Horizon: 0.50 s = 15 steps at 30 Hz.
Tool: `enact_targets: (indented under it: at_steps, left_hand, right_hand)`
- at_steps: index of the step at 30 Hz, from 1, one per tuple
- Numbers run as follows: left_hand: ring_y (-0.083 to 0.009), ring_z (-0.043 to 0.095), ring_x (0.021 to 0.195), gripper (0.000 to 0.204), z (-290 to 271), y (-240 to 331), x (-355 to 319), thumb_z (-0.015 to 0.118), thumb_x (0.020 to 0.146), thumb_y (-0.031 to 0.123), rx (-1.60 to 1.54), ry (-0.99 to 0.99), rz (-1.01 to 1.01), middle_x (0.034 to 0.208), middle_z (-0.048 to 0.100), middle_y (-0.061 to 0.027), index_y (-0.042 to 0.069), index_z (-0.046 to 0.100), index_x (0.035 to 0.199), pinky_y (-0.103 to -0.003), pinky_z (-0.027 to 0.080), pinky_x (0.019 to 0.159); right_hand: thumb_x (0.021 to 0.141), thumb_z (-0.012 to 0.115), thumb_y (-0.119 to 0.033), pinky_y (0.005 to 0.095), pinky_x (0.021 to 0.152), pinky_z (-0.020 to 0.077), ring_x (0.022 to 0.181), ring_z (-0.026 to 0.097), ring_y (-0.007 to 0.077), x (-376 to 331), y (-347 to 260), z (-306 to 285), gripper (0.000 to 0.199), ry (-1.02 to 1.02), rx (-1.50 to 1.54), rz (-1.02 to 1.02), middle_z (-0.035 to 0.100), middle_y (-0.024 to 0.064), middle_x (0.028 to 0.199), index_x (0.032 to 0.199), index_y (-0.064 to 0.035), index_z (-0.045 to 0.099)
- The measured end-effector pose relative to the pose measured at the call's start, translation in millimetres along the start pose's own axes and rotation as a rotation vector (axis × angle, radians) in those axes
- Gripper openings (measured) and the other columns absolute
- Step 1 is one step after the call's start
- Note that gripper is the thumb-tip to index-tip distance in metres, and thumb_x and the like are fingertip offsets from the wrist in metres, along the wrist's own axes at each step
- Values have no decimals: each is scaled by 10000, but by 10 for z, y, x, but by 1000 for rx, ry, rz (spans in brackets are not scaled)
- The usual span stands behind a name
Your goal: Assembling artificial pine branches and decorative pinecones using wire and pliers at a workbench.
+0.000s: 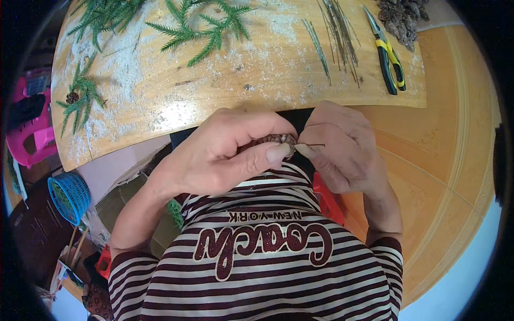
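My left hand [230,152] is closed around a brown pine cone [276,140], its thumb pressing near the cone's base. Most of the cone is hidden inside the fingers. A thin brown wire [313,144] sticks out from that base toward the right. Close against it, my right hand [342,147] pinches the wire between thumb and bent fingers. Both hands are held in front of my striped shirt, just off the near edge of the wooden table [214,96].
White flakes are scattered over the tabletop. Green artificial sprigs [209,29] lie at the far left, and a smaller sprig with a cone [80,99] nearer. Thin wires [340,40], yellow-black pliers [388,61] and a pine cone pile [401,18] lie right. A blue basket [69,198] stands lower left.
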<state>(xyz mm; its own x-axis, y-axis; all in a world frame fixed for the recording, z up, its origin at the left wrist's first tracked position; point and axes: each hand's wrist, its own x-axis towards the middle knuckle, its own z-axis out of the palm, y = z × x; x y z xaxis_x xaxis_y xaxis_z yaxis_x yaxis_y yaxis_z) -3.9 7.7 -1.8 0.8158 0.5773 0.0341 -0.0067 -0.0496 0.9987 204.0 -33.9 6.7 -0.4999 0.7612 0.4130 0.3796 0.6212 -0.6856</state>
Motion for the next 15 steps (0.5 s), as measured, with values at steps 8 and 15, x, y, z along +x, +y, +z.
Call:
enact_targets:
  at_steps: [8, 15]
  left_hand:
    - [-290, 629, 755, 222, 147, -127, -47, 580, 841, 90, 498, 195, 260, 884, 632, -167, -46, 572, 1017, -322, 491, 670]
    - [-295, 625, 753, 220, 214, -166, -53, 582, 824, 52, 485, 289, 263, 891, 628, -176, -38, 570, 1024, -324, 490, 667]
  right_hand:
    - [756, 623, -12, 358, 487, 394, 572, 510, 278, -32, 74, 75, 95, 64, 0, 1, 530, 104, 694, 754, 4, 529]
    - [757, 632, -12, 363, 502, 410, 578, 516, 286, -59, 58, 91, 97, 83, -23, 41, 535, 100, 690, 748, 7, 537]
